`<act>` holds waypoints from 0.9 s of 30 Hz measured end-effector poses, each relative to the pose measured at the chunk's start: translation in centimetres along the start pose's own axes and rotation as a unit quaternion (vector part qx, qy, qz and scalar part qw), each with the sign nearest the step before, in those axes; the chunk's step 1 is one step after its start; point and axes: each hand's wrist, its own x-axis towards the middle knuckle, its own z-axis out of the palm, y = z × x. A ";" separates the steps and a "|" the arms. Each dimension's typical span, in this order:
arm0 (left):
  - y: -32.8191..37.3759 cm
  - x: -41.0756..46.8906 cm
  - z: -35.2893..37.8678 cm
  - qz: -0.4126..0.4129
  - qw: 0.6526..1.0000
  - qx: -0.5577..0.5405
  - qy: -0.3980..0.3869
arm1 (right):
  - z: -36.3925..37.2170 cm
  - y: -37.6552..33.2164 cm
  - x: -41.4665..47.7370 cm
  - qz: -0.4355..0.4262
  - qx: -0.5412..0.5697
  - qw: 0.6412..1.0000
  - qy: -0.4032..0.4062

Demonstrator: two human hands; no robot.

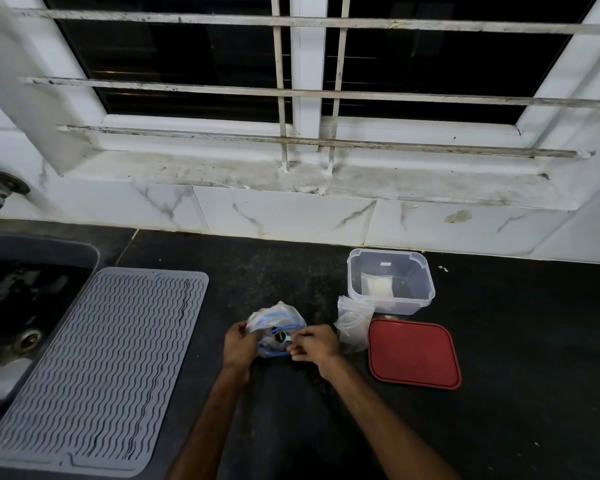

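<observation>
A clear zip bag with a blue seal strip [278, 317] sits on the black counter, with a small dark object inside it. My left hand [238, 346] grips the bag's left edge. My right hand [314, 344] pinches its right edge near the opening. Both hands hold the bag between them, just above the counter. The bag's lower part is hidden behind my fingers.
A clear plastic container [391, 280] with a white packet inside stands at the back right. A red lid [413, 353] lies in front of it, with more clear bags [354, 323] beside. A grey ribbed drying mat [97, 365] and a sink [21, 306] are at the left.
</observation>
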 end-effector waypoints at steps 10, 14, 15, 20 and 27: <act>0.4 -0.2 -0.3 -0.050 0.998 -0.041 0.025 | -0.8 -0.4 -0.1 -0.036 0.004 0.999 0.012; 0.6 -0.4 -0.2 -0.068 0.995 -0.062 0.040 | -1.3 -0.8 -0.6 -0.100 -0.050 0.993 0.040; 0.6 -0.4 -0.2 -0.073 0.995 -0.062 0.039 | -1.5 -0.8 -0.7 -0.125 -0.078 0.988 0.050; 0.9 -0.8 0.1 -0.102 0.993 -0.052 0.022 | -1.9 -0.7 -0.9 -0.193 -0.165 0.966 0.057; 0.8 -1.4 0.4 -0.088 0.994 -0.051 0.032 | -1.4 0.2 -1.2 -0.147 -0.094 0.983 0.058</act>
